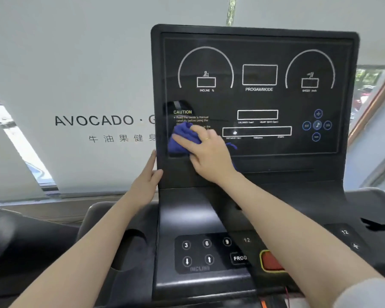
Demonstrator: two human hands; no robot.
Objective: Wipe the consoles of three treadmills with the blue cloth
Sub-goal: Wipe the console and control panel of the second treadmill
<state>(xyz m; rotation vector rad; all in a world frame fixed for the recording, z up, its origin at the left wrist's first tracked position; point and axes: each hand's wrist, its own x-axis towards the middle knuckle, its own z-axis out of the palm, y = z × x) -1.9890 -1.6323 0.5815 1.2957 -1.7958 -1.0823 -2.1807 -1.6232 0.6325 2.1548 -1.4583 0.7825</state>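
Note:
A black treadmill console [256, 96] stands upright in front of me, its glossy display panel printed with incline, program and speed marks. My right hand [207, 152] presses the bunched blue cloth [182, 136] against the lower left of that panel, over the caution text, with the fingers spread flat on top of the cloth. My left hand [146, 181] rests with straight fingers along the console's left edge, the thumb on its front face. A lower keypad [206, 252] with number and incline buttons lies below.
A red stop button [271, 261] sits right of the keypad, partly behind my right forearm. A cup holder recess [131, 247] is left of the keypad. Behind the console hangs a white window blind with lettering [93, 121]; a window frame [371, 107] shows at right.

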